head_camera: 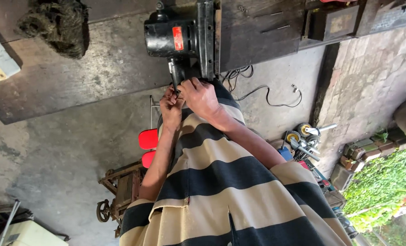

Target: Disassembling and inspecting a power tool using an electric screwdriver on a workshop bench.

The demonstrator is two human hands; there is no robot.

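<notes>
Black electric motor [173,36] sits on the dark wooden table [98,68], beside an upright black frame [206,36]. Left hand [171,107] and right hand [199,96] both grasp its protruding black handle [178,73].

There is only one view, from the camera on the person's head. It looks steeply down along the striped shirt [221,182] to the hands, quite near, and the picture appears upside down, with the concrete floor [66,150] behind.
</notes>
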